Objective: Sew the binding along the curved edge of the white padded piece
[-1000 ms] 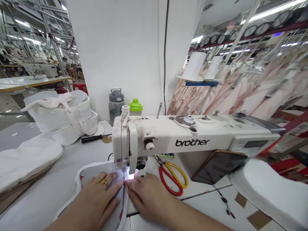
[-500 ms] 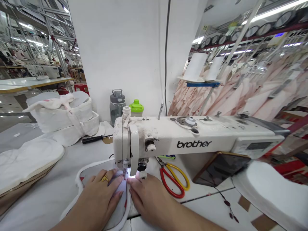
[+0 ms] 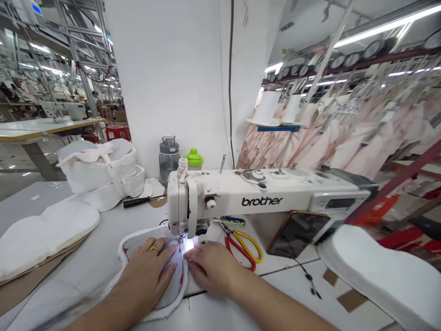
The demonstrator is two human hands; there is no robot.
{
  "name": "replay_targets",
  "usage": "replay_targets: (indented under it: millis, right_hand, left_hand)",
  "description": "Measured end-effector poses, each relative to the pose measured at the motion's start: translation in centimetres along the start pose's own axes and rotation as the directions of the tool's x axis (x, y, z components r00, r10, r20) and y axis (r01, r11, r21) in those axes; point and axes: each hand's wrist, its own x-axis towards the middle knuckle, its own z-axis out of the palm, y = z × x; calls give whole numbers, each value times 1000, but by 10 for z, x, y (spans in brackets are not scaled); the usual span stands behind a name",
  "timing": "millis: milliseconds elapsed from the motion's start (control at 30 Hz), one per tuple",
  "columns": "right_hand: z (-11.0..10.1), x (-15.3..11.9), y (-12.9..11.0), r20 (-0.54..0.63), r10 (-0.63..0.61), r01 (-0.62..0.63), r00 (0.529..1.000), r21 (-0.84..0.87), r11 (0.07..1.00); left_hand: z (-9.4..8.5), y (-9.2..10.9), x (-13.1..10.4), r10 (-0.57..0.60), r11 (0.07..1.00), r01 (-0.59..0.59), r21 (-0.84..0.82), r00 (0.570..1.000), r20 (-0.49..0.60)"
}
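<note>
A grey fabric piece with a thick white padded rim (image 3: 172, 294) lies under the needle area of a white sewing machine (image 3: 223, 202). My left hand (image 3: 148, 271), with a gold ring, rests on the grey fabric left of the needle, fingers spread and nothing gripped. My right hand (image 3: 212, 266) is at the rim's right side beside the lit needle area. Its thumb and index finger are close together on the white rim. The fabric between these fingertips is mostly hidden.
Scissors with red and yellow handles (image 3: 246, 250) lie behind my right hand. A phone (image 3: 298, 233) leans under the machine arm. White padded pieces are stacked left (image 3: 51, 225) and right (image 3: 382, 271). A screwdriver (image 3: 138, 201) and bottles (image 3: 168, 158) stand farther back.
The view has shifted, so the machine appears smaller and its right end farther left. Both hands keep nearly the same places by the needle; the fabric has barely moved.
</note>
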Motion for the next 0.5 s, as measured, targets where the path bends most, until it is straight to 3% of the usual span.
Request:
replay_targets:
  millis: [200,300,400,500]
  right_hand:
    - [-4,3,0,-38,-14,12,999,-59,998]
    - [-3,-9,-13,-63,-30,23,998,-111,994]
    - [19,-29,-43,-98,-93,77,991,-163,984]
    - [65,-47,-76,-166,-176,141,970,-204,969]
  left_hand:
    - [-10,0,6,36,999,-35,36,999,-14]
    - [-23,6,-3,80,995,-79,66,997,-8]
    - [-32,12,-37,139,986,-139,98,990,2]
    - [-26,18,-89,245,942,-236,238,970,-8]
